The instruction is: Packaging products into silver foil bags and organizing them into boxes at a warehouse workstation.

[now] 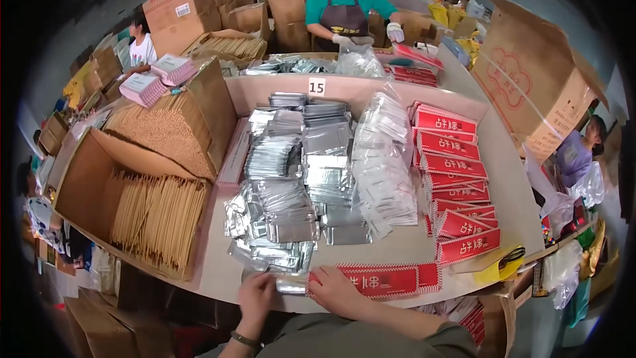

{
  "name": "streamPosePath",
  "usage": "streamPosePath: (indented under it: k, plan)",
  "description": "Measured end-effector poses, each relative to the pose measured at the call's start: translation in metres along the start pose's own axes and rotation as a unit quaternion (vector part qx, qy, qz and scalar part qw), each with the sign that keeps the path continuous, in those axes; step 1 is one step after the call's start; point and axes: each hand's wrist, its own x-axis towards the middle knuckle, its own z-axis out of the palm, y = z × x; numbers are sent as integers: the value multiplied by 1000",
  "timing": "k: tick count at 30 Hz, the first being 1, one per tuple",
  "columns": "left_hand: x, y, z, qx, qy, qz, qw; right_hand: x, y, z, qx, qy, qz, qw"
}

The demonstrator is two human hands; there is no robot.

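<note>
Worktable fills the middle of the view, pale, raised wall along its far side. Beyond that wall stands a co-worker in teal top, dark apron and white gloves. At the table's left, an open carton tilts toward the person, packed with thin wooden sticks. Silver packets lie mid-table in overlapping columns, spilling toward the near edge; just right of them, a long heap of clear-and-white packets. Farther right, red packets overlap in a column, printed faces up. At the near edge, a long red sleeve lies crosswise (one or two layers, cannot tell). Right hand rests over its left end, fingers bent; whether they grip, cannot tell. Left hand, just beside, has thumb and fingertips drawn close together at the silver pile's near end; what they pinch, if anything, is hidden. Dark wristband circles the left wrist.
</note>
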Motion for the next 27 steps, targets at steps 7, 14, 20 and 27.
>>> streamPosePath:
  k: [7,14,20,27]
  plan:
    - [-1,30,2,-91,-121,78,985,4,8,-6,52,31,-18,998]
    - [5,7,-16,189,-155,166,955,2,24,-57,39,6,-83,996]
    - [6,11,-17,-79,-250,-63,963,-46,121,-146,-95,72,170,978]
    - [-1,71,22,-233,-355,212,880,-28,50,-38,21,-90,2,996]
